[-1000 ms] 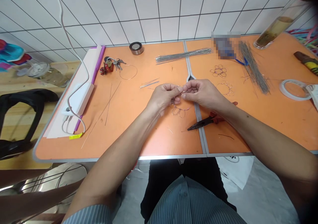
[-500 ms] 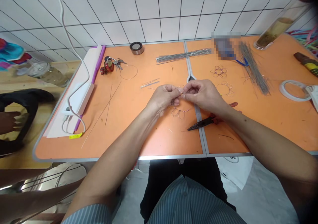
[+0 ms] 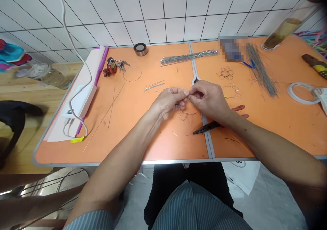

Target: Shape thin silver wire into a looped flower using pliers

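Observation:
My left hand (image 3: 170, 102) pinches a thin wire flower (image 3: 187, 115), whose loops hang below the fingers just above the orange table (image 3: 158, 145). Close against it, my right hand (image 3: 208, 95) is closed, thumb and forefinger pinching the wire at the same spot; the pinched part itself is hidden by the fingertips. Beneath the right wrist lie pliers (image 3: 208, 127) with dark jaws and red handles, partly covered by the forearm. Two more wire flowers, one finished-looking ring of petals (image 3: 225, 73) and one looser loop (image 3: 231, 91), rest to the right of my hands.
A bundle of straight wires (image 3: 189, 57) and a darker wire bundle (image 3: 262, 70) lie toward the wall. Keys (image 3: 121, 65), a tape roll (image 3: 140, 49) and a white power strip (image 3: 87, 102) are at left. A white ring roll (image 3: 302, 93) and a glass (image 3: 279, 36) stand right.
My right hand has turned slightly and its fingers have closed in nearer to the left fingertips. At far left, another person's hand has left view and the black object there has shifted.

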Tool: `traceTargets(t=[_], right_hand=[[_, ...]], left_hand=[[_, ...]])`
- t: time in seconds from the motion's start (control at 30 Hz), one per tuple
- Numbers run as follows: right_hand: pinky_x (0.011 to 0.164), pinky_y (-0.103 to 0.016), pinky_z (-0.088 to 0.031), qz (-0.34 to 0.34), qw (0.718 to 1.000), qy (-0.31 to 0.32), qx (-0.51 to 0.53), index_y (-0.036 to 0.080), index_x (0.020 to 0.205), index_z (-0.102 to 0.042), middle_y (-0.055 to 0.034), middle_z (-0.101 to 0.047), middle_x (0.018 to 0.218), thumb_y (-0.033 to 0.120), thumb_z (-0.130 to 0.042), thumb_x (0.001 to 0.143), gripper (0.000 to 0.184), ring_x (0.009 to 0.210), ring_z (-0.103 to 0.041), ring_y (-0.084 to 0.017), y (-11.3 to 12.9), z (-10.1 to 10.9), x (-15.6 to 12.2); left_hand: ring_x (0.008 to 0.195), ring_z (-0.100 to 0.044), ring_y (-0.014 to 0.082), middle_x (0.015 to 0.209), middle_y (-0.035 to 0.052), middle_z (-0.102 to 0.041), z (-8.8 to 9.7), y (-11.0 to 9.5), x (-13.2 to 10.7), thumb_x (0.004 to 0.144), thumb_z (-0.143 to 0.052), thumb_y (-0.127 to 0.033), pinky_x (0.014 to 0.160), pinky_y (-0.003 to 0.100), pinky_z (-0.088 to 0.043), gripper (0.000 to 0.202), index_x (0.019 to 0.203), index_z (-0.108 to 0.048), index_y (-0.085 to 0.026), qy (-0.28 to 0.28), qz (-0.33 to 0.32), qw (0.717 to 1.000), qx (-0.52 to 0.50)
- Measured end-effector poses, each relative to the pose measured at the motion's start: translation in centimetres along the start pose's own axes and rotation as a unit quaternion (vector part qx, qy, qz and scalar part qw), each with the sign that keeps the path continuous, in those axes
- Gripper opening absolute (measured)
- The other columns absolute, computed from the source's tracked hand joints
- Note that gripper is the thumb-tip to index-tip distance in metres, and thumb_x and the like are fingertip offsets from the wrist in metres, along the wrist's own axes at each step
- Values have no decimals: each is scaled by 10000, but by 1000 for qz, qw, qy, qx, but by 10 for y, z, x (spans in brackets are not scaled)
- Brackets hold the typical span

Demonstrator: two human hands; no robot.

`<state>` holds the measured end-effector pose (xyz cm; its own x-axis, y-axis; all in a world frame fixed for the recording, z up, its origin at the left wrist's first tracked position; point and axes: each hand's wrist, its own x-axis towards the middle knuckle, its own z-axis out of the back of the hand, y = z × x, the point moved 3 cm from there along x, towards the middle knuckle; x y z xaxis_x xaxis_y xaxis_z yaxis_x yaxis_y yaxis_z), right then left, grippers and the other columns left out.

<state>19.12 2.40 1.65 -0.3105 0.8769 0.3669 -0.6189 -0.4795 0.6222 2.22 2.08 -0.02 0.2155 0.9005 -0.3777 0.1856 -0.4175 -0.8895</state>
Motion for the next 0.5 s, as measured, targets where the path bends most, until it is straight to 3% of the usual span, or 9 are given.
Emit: traceTargets(t=[0.13, 0.27, 0.5], right_hand=[[700, -351, -409, -43, 999, 2, 8, 227, 822, -700, -35, -736, 829, 286, -708, 938, 130, 770, -633, -209, -2, 2, 2], [683, -338, -413, -89, 992, 43, 74, 212, 827, -747, -29, -739, 803, 325, -740, 929, 153, 757, -632, -193, -1, 5, 6], [732, -305, -509, -169, 932, 115, 299, 225, 846, -805, -33, -772, 875, 406, -840, 880, 187, 811, -661, -183, -15, 1, 9]], left_hand=[[520, -534, 83, 594, -16, -603, 1, -2, 2, 876, -904, -330, 551, 224, -448, 322, 711, -678, -170, -24, -93, 995, 37], [544, -529, 88, 596, -19, -611, 2, -5, -1, 902, -863, -299, 580, 227, -425, 295, 710, -673, -181, -63, -171, 979, 96], [576, -542, 108, 613, -10, -630, 4, -6, 0, 914, -865, -340, 595, 245, -414, 291, 737, -687, -193, -66, -206, 967, 132]])
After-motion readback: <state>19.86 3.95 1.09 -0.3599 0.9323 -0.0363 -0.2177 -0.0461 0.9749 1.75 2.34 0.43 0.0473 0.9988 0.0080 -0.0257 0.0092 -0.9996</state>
